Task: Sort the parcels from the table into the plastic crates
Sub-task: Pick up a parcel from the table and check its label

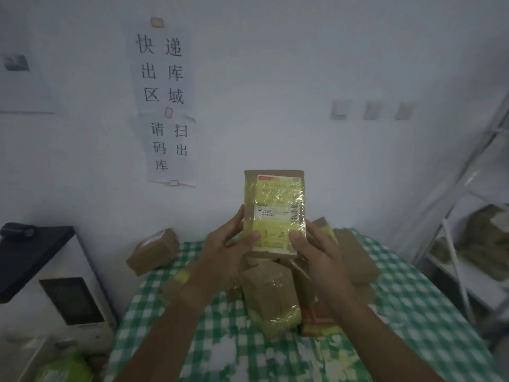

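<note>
Parcel check time, basically. Both hands are up in front of the wall holding one flat cardboard parcel (274,213) upright, label side toward the camera. Left hand (224,244) grips its left edge with the thumb laid across the front near the bottom, and right hand (316,246) does the same on the right edge, thumb on the yellow tape. So neither hand is free, both are wrapped round the same box.

The label (278,208) has print and a barcode on it, plus something handwritten lower down under the tape, but it's too blurry for me to read.

Rest of the pile (271,293) sits right below the hands on the table (413,312) with the green checked cloth. One more box (154,250) is off at about 9 o'clock from the held one, near the table's far-left edge, and a long flat one (355,255) lies at roughly 4 o'clock.

My read: this is the "look at the label and decide where it goes" step, with most of the sorting not yet done. Thing is, no plastic crates show up anywhere in view. So the next move probably means turning away from the wall to find the right crate, then carrying the parcel over and dropping it in.
</note>
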